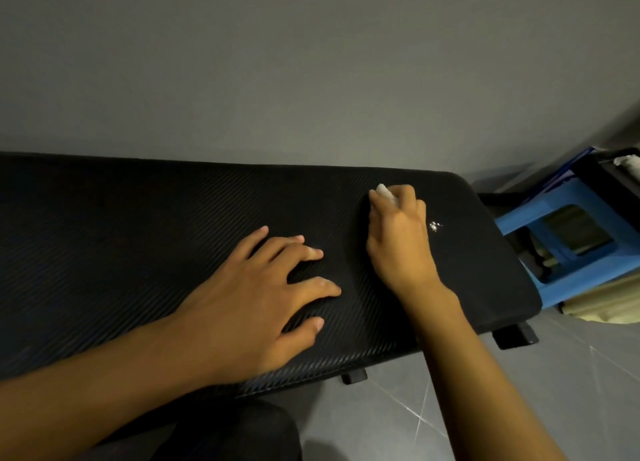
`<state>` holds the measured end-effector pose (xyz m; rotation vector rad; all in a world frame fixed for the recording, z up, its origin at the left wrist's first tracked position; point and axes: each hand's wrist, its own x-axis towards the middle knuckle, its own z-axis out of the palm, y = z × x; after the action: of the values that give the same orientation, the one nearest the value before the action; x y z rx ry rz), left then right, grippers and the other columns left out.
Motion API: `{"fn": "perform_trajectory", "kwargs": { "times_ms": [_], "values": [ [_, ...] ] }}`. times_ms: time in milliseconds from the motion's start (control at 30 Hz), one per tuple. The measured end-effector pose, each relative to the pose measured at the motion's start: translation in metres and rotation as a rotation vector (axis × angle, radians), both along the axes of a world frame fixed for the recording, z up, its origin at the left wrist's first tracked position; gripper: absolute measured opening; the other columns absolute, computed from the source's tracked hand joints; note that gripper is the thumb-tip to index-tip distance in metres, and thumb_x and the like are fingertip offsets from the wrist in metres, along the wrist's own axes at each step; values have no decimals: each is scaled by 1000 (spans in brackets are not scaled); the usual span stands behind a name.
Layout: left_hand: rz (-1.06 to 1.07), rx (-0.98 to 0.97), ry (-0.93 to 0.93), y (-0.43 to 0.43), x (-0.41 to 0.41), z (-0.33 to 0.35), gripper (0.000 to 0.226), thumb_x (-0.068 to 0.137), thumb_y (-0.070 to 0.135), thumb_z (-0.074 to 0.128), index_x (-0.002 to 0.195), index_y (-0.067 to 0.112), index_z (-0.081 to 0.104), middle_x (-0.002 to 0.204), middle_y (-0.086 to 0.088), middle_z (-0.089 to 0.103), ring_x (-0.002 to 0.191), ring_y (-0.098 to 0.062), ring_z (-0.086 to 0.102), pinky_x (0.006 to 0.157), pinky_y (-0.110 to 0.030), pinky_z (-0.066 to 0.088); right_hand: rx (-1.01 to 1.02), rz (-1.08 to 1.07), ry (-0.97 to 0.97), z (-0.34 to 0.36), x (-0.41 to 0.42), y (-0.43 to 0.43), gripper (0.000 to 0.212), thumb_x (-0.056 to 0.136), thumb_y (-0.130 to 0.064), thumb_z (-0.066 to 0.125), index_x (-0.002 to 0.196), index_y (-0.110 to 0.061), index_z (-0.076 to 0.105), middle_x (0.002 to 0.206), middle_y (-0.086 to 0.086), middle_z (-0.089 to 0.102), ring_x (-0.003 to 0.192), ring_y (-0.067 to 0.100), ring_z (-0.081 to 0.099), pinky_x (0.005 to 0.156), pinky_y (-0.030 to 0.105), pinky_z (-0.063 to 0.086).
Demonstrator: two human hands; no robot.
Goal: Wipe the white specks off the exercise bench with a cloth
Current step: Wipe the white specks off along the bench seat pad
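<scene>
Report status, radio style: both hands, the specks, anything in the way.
Left hand open, flat on bench. Right hand grips cloth. White specks on bench beside right hand. Nothing blocking.

Text, labels, brands, numbers, signs: none legible. No lettering can be made out on the black woven cover of the table (138,252). Any print on the blue stool (540,207) or on the things stacked behind it at the right edge is too dark and too small to be read.
</scene>
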<state>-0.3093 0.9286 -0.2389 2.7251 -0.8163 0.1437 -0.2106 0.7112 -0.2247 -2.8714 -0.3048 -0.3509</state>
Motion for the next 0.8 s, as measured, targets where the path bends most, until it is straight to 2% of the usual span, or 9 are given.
{"fn": "perform_trajectory", "kwargs": {
  "times_ms": [100, 167, 300, 400, 467, 567, 700, 767, 800],
  "values": [
    [-4, -22, -3, 1, 1, 1, 45, 91, 61, 40, 132, 47, 55, 146, 6, 49, 142, -19, 40, 120, -51, 26, 162, 137, 77, 8, -39, -15, 58, 100, -32, 56, 154, -32, 33, 160, 8, 20, 144, 26, 29, 116, 38, 32],
    [-6, -46, 12, 3, 2, 0, 46, 90, 62, 40, 132, 49, 54, 147, 9, 47, 144, -15, 36, 121, -50, 24, 200, 155, 84, 10, -65, -33, 64, 98, -43, 55, 155, -41, 25, 165, 1, 7, 152, 20, 16, 120, 40, 28],
    [26, -66, -19, -1, 5, 1, 45, 91, 62, 41, 131, 47, 54, 140, 14, 49, 136, -11, 41, 117, -44, 28, 128, 57, 68, 0, -104, -82, 56, 99, -58, 39, 151, -37, 37, 160, -6, 24, 146, 14, 28, 116, 47, 36],
    [57, -46, -58, -12, 14, 7, 49, 90, 61, 41, 135, 43, 52, 129, 14, 52, 121, -11, 49, 103, -37, 40, 92, 11, 18, -23, -116, -94, 54, 102, -54, 31, 149, -31, 43, 158, -5, 34, 149, 14, 25, 120, 45, 27],
    [62, -13, -75, -20, 19, 11, 56, 89, 63, 39, 141, 43, 43, 131, 12, 49, 119, -11, 49, 97, -34, 42, 118, -14, -37, -34, -116, -91, 52, 103, -51, 29, 148, -31, 44, 157, -4, 37, 150, 15, 25, 120, 42, 22],
    [41, -44, -61, -41, 35, 22, 64, 89, 63, 44, 148, 42, 31, 148, 6, 37, 132, -15, 42, 104, -38, 41, 126, -13, -86, -40, -111, -93, 52, 104, -52, 28, 147, -31, 47, 155, -2, 40, 149, 16, 27, 119, 39, 21],
    [-11, -65, -36, -85, 81, 31, 78, 91, 59, 57, 155, 39, 18, 167, 2, 11, 154, -20, 11, 116, -42, 23, 114, -4, -139, -45, -110, -96, 53, 104, -51, 26, 144, -28, 52, 153, 1, 44, 148, 18, 31, 116, 39, 24],
    [-63, -26, -11, -99, 104, 28, 71, 92, 57, 58, 153, 40, 24, 166, 4, 16, 154, -19, 11, 118, -43, 17, 114, -3, -151, -45, -109, -95, 52, 104, -50, 27, 144, -27, 53, 153, 1, 44, 147, 19, 32, 115, 38, 25],
    [-92, -20, -10, -101, 110, 26, 62, 93, 55, 57, 148, 41, 32, 162, 6, 26, 151, -19, 22, 121, -47, 23, 116, -3, -148, -46, -109, -95, 52, 104, -50, 27, 144, -28, 52, 153, 0, 44, 147, 18, 32, 115, 38, 24]
  ]
}}
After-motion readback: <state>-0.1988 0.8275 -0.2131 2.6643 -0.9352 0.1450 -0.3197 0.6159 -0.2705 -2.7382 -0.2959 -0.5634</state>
